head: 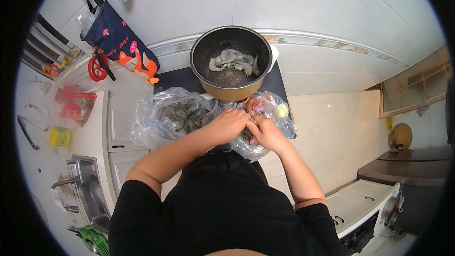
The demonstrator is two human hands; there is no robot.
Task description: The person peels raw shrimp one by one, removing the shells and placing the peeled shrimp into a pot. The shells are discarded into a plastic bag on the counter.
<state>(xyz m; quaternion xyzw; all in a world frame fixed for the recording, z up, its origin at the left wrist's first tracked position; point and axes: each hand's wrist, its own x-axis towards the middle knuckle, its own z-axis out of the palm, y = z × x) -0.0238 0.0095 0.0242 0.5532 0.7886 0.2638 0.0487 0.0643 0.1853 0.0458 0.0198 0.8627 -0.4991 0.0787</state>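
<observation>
My left hand point(230, 123) and my right hand point(266, 131) meet with fingertips pinched around what looks like a shrimp point(253, 121), mostly hidden by my fingers. They are above a clear plastic bag point(289, 128) that holds scraps, with reddish and pale green bits showing. Left of it, another open plastic bag point(144, 124) contains many grey raw shrimp point(181, 115). Just beyond both bags stands a deep pot point(231, 93), black inside and gold outside. Several greyish shrimp point(233, 58) lie on its bottom.
Bags and pot rest on a small black table point(172, 80) against a tiled wall point(284, 3). A navy bag point(121, 39) hangs at upper left. To the left is a counter with a steel sink point(93, 188); cabinets point(359, 199) and a stove point(360, 233) are at lower right.
</observation>
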